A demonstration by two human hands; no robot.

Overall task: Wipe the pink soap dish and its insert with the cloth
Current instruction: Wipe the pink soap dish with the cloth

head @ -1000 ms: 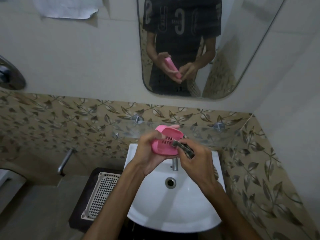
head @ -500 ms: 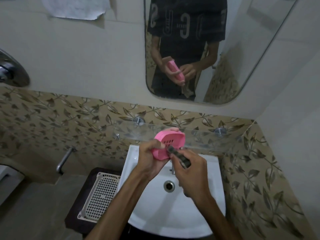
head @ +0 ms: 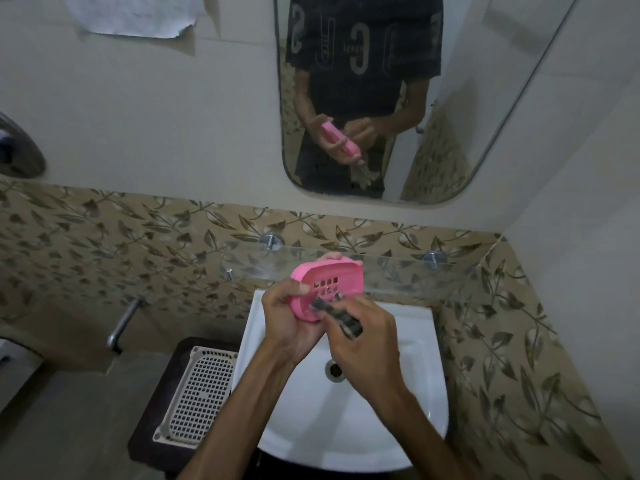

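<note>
I hold the pink soap dish (head: pixel 329 282) tilted toward me above the white sink (head: pixel 408 375). Its slotted insert sits inside, with square holes showing. My left hand (head: pixel 292 323) grips the dish from below and the left, thumb on its rim. My right hand (head: pixel 363 344) pinches a dark grey cloth (head: pixel 341 315) bunched into a strip, and the cloth's tip presses on the insert near the holes. The mirror (head: pixel 485 98) reflects both hands, the dish and the cloth hanging down.
A glass shelf (head: pixel 415 275) on two metal pegs runs just behind the dish. A white perforated tray (head: pixel 197 396) lies on a dark stand left of the sink. A metal tap (head: pixel 124 323) juts from the leaf-patterned tiled wall at left.
The dish has been tipped more upright, so its insert faces me. My right hand brought the cloth lower on the insert. The view shifted slightly.
</note>
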